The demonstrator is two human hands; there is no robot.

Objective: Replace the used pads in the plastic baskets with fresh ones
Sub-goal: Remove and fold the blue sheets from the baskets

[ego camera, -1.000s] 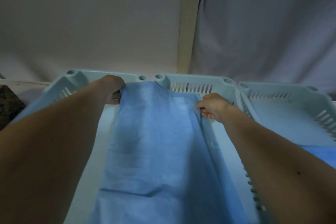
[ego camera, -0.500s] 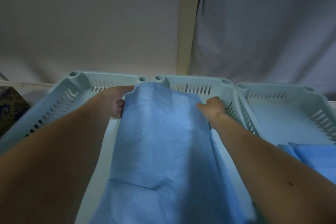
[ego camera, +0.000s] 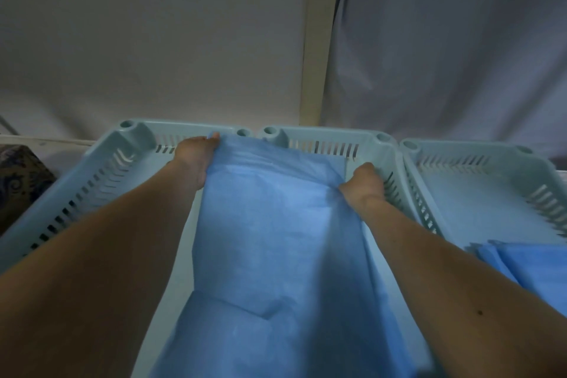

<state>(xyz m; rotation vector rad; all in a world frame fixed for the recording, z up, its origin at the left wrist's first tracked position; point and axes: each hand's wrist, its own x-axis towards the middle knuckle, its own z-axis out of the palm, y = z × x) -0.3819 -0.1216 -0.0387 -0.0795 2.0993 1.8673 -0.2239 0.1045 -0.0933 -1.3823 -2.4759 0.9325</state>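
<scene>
Three pale blue slotted plastic baskets stand side by side: a left basket (ego camera: 92, 181), a middle basket (ego camera: 331, 135) and a right basket (ego camera: 478, 147). A large blue pad (ego camera: 276, 239) stretches from me to the far walls and covers the seam between the left and middle baskets. My left hand (ego camera: 196, 159) holds the pad's far left corner up at the left basket's back rim. My right hand (ego camera: 365, 184) grips the pad's right edge, low inside the middle basket near its right wall. The pad's near end is out of view.
Folded blue pads (ego camera: 534, 264) lie at the near end of the right basket, whose floor has a pale lining. A dark patterned object (ego camera: 18, 181) sits at the far left. A grey wall, a cream post (ego camera: 319, 40) and a curtain stand right behind the baskets.
Both hands have pushed the pad's far edge forward to the baskets' back walls. The left hand rose to the rim, and the right hand moved right and down into the middle basket.
</scene>
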